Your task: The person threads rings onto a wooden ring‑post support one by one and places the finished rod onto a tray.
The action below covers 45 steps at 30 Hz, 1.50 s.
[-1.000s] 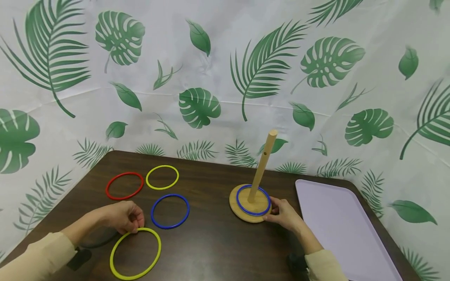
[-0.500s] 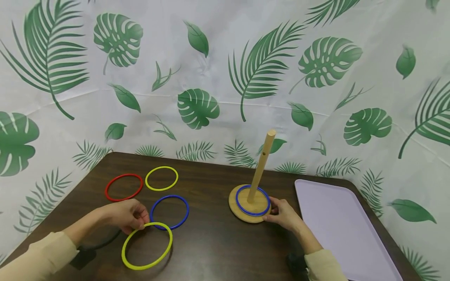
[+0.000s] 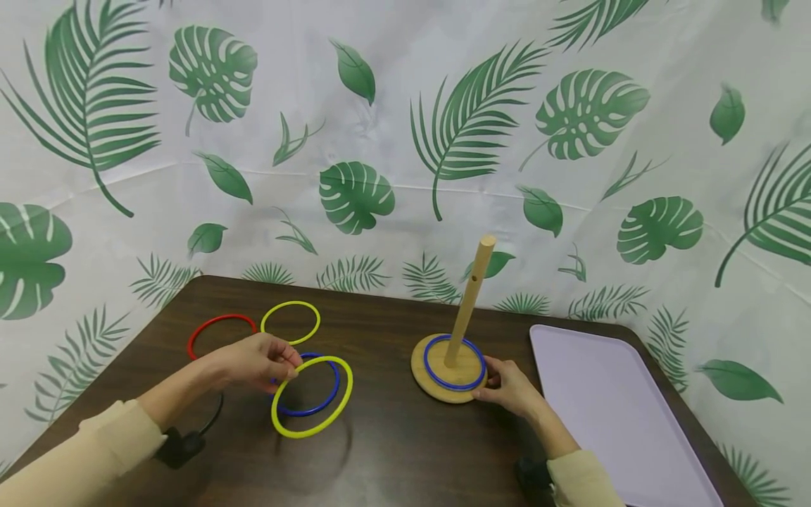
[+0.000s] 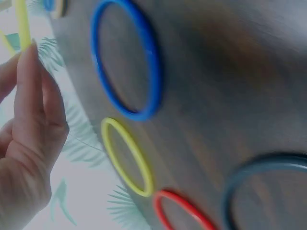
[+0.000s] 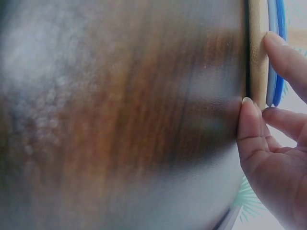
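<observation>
My left hand [image 3: 262, 362] pinches a yellow ring [image 3: 304, 436] between thumb and fingertips, holding it tilted above the table. Behind and below that ring, a blue ring [image 3: 338, 380] lies on the tabletop. My right hand [image 3: 510, 387] grips the edge of a wooden peg stand's round base [image 3: 421, 377]. In the right wrist view, thumb and fingers touch the base's rim [image 5: 258, 57]. Another blue ring [image 3: 427, 366] lies on the base, around the upright post [image 3: 470, 299].
Farther back lie a second yellow ring [image 3: 291, 303] and a red ring [image 3: 222, 317], partly behind my left arm. A dark ring [image 4: 228, 196] lies nearer, mostly hidden by that arm in the head view. A pale purple tray [image 3: 621, 408] sits at the right table edge.
My left hand has lifted the yellow ring off the table and carried it right and away from me, over the near blue ring. My right hand stays at the stand's base.
</observation>
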Motion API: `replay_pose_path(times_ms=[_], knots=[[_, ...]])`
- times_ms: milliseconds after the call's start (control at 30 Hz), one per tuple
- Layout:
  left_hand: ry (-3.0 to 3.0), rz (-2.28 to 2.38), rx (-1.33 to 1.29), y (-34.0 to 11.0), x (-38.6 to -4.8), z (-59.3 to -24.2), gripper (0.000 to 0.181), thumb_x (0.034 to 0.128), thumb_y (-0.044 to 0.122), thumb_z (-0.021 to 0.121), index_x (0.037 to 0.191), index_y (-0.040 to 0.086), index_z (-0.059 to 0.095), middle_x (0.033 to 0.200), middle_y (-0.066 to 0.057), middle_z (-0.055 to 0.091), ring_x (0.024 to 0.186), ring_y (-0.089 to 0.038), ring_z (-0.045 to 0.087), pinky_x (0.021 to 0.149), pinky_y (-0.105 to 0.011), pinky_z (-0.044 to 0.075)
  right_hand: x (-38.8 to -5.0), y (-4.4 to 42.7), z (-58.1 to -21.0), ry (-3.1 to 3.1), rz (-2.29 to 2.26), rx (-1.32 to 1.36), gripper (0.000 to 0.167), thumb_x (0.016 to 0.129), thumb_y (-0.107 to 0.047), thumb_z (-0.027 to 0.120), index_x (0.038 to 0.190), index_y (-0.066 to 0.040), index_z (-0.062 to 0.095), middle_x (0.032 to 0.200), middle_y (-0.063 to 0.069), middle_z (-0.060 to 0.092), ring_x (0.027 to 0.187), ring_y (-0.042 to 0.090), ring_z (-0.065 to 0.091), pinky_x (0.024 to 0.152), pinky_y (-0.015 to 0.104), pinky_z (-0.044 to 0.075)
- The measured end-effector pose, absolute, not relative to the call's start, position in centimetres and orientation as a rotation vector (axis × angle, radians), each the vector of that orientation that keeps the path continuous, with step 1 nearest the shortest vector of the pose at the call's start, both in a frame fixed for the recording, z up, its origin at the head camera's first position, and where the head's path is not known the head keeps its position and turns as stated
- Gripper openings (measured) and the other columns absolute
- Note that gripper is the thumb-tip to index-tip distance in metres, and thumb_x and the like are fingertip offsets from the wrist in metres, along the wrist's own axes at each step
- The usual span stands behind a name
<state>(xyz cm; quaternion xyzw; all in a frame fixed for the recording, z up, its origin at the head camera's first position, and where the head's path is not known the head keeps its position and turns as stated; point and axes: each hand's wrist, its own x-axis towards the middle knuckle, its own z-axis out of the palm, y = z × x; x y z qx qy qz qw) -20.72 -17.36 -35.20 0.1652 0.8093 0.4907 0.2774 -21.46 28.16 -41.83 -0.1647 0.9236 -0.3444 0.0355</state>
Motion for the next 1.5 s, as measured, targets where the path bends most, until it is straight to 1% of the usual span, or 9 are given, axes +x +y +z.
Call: replay_pose_path(times_ms=[167,400,500,767,1033,1167,1300,1400,1500], knots=[[2.187,1.408,0.43,-15.5,-21.7,-33.6,0.027,0.0897,0.013,0.063,0.107,-0.006,0.057,0.085,-0.004,0.058,0.076,-0.015,0.059,0.069,-0.027,0.057,-21.5,28.3,-41.9,2.831,-1.063,-0.539,0.07,0.076,-0.013,0.078,0.127,0.02,0.043,0.116,0.029,0.06,0.089,0.028,0.063,0.078,0.034,0.054],[2.206,1.529,0.437,-12.4,-22.9,-31.0,0.029,0.0909,0.011,0.062,0.112,-0.008,0.056,0.093,-0.01,0.059,0.08,-0.015,0.062,0.076,-0.033,0.058,-21.5,28.3,-42.0,2.811,-1.078,-0.54,0.071,0.077,-0.015,0.078,0.127,0.021,0.043,0.114,0.029,0.06,0.088,0.027,0.063,0.077,0.034,0.055],[2.197,1.584,0.441,-11.0,-23.4,-30.1,0.029,0.0915,0.01,0.061,0.113,-0.008,0.055,0.095,-0.011,0.059,0.081,-0.014,0.062,0.076,-0.032,0.058,-21.5,28.3,-41.9,2.804,-1.083,-0.54,0.07,0.077,-0.015,0.078,0.127,0.02,0.043,0.114,0.028,0.061,0.088,0.025,0.063,0.076,0.033,0.055],[2.147,1.748,0.392,-6.8,-24.3,-27.4,0.032,0.0924,0.007,0.058,0.121,-0.006,0.052,0.096,-0.007,0.058,0.08,-0.011,0.062,0.074,-0.027,0.058,-21.5,28.3,-41.8,2.814,-1.077,-0.541,0.071,0.077,-0.015,0.078,0.127,0.02,0.042,0.115,0.028,0.06,0.088,0.026,0.063,0.076,0.031,0.054],[2.079,1.858,0.472,-3.5,-24.9,-25.8,0.03,0.0938,0.006,0.056,0.121,-0.007,0.051,0.097,-0.008,0.055,0.082,-0.012,0.059,0.088,-0.039,0.054,-21.5,28.2,-41.8,2.792,-1.093,-0.53,0.071,0.078,-0.015,0.077,0.128,0.02,0.042,0.115,0.028,0.06,0.09,0.027,0.063,0.077,0.036,0.056],[2.051,1.912,0.468,-2.3,-25.1,-25.3,0.028,0.0934,0.006,0.056,0.118,-0.006,0.053,0.1,-0.009,0.058,0.085,-0.013,0.062,0.085,-0.036,0.056,-21.5,28.2,-41.7,2.799,-1.087,-0.526,0.07,0.077,-0.015,0.078,0.127,0.02,0.042,0.115,0.028,0.06,0.09,0.028,0.063,0.078,0.038,0.055],[2.021,1.967,0.44,-1.2,-25.4,-24.7,0.026,0.0927,0.007,0.058,0.116,-0.005,0.055,0.104,-0.012,0.061,0.09,-0.017,0.064,0.084,-0.036,0.056,-21.5,28.2,-41.7,2.817,-1.064,-0.53,0.07,0.077,-0.015,0.078,0.127,0.02,0.043,0.115,0.027,0.06,0.089,0.026,0.062,0.077,0.033,0.054],[2.003,2.003,0.415,-0.3,-25.6,-24.4,0.026,0.0919,0.007,0.059,0.115,-0.005,0.057,0.104,-0.014,0.062,0.087,-0.017,0.065,0.083,-0.034,0.056,-21.5,28.3,-41.7,2.822,-1.059,-0.533,0.07,0.077,-0.014,0.078,0.127,0.02,0.043,0.114,0.027,0.061,0.088,0.024,0.061,0.075,0.029,0.053],[1.973,2.036,0.381,0.6,-25.9,-24.1,0.027,0.0913,0.006,0.06,0.115,-0.005,0.058,0.101,-0.013,0.062,0.081,-0.013,0.064,0.076,-0.028,0.058,-21.5,28.2,-41.8,2.824,-1.065,-0.542,0.07,0.076,-0.013,0.078,0.127,0.021,0.042,0.112,0.027,0.061,0.086,0.024,0.061,0.073,0.026,0.053]])
